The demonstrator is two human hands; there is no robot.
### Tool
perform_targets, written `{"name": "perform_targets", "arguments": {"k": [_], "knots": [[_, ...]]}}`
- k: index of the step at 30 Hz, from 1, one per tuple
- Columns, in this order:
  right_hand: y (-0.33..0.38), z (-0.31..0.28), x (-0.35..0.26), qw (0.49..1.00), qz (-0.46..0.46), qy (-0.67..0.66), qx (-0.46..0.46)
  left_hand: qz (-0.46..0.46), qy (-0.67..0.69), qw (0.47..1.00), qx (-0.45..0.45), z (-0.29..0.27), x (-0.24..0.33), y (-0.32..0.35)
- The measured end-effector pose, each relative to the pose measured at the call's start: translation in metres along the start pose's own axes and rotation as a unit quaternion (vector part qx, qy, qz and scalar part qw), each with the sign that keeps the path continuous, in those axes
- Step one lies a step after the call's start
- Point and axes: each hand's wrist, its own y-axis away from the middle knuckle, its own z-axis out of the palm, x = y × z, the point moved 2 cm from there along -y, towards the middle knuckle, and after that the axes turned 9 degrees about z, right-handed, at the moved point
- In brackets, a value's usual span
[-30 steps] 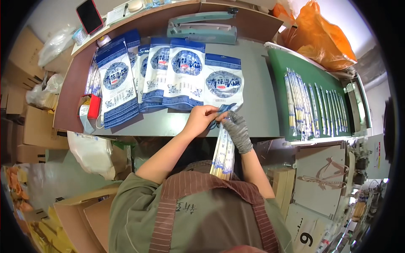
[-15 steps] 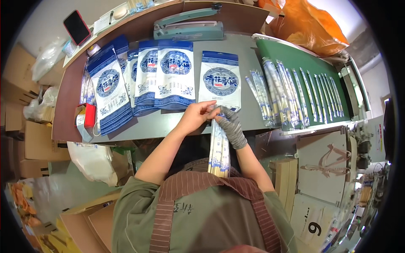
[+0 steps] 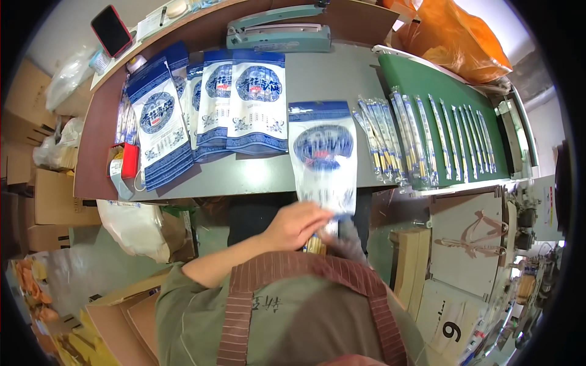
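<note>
A white and blue printed pouch point(image 3: 323, 158) lies partly over the table's front edge, its lower end hanging toward me. My left hand point(image 3: 298, 224) is closed at that lower end, fingers pressed together on the pouch. Just right of it is my right hand point(image 3: 347, 241), in a grey glove and smeared by motion, so its fingers cannot be read. Between the hands and my apron shows a bundle of wrapped chopsticks point(image 3: 315, 245); most of it is hidden.
Filled pouches point(image 3: 257, 104) lie in overlapping rows at left, near a red box point(image 3: 130, 160). A teal heat sealer point(image 3: 278, 38) stands at the back. Wrapped chopsticks point(image 3: 381, 137) lie at right, some on a green board point(image 3: 427, 82). A phone point(image 3: 112, 32) leans at far left.
The pouch has come toward me off the table, and its lower end now meets my hands. Both hands have drawn down closer to my body, the chopstick bundle with them.
</note>
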Motion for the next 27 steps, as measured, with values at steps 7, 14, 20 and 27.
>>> {"name": "perform_targets", "arguments": {"k": [7, 14, 20, 27], "knots": [[-0.019, 0.000, -0.025, 0.850, -0.050, 0.484, 0.202, 0.016, -0.057, 0.997, -0.039, -0.010, 0.000, -0.010], [-0.110, -0.008, -0.068, 0.800, -0.177, 0.515, 0.252, 0.024, -0.397, 0.915, 0.067, -0.027, -0.063, -0.053], [-0.091, -0.028, -0.040, 0.781, -0.120, 0.566, 0.235, -0.102, -0.287, 0.951, 0.051, -0.022, -0.062, -0.031], [-0.017, -0.014, -0.109, 0.857, -0.207, 0.455, 0.123, -0.257, -0.075, 0.963, -0.006, -0.079, 0.044, -0.031]]}}
